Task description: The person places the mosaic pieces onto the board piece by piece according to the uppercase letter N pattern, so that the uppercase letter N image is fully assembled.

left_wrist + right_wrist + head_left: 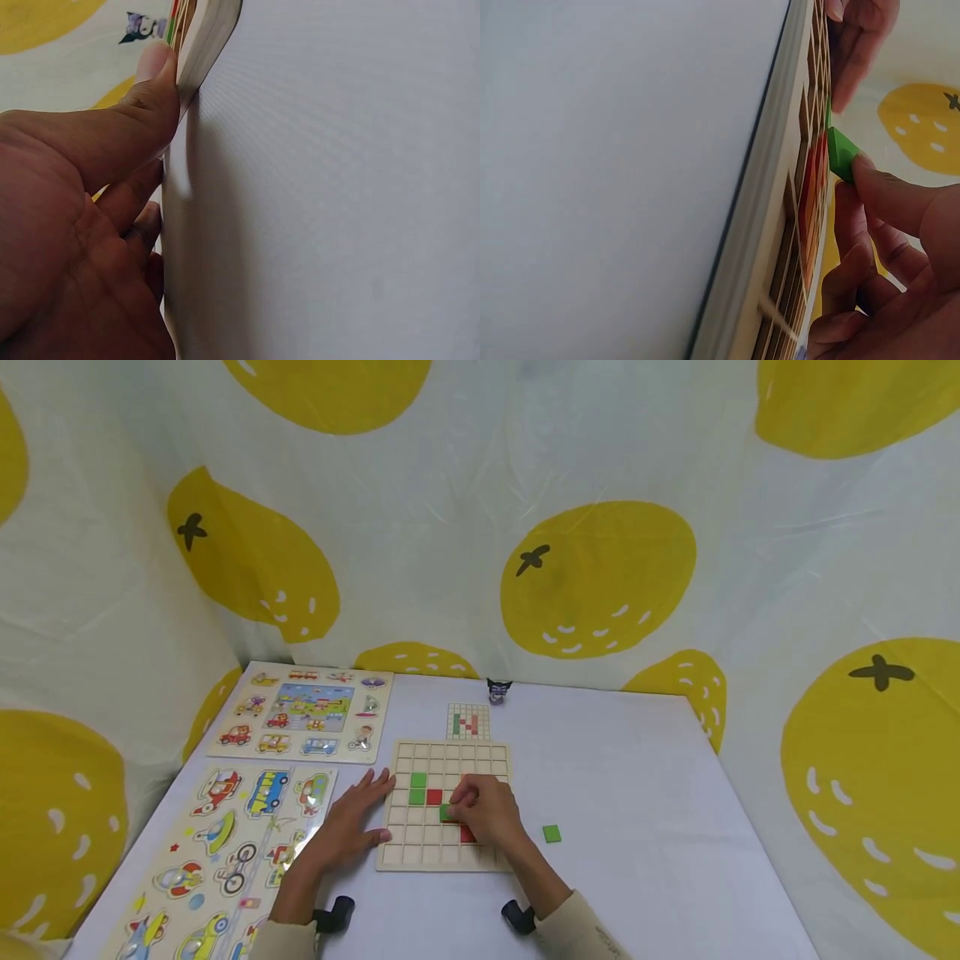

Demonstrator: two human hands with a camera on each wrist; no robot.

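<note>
A wooden grid board lies on the table. Green tiles and a red tile sit in its cells; another red tile shows partly beneath my right hand. That hand pinches a green square tile between thumb and fingertips, tilted just over the middle cells. My left hand rests at the board's left side, fingers spread; its thumb touches the edge in the left wrist view. Some cells are hidden under the right hand.
A small pattern card lies behind the board, near a little dark-eared figure. One loose green tile lies to the right. Two picture puzzles, a vehicle one and a framed scene, cover the table's left side.
</note>
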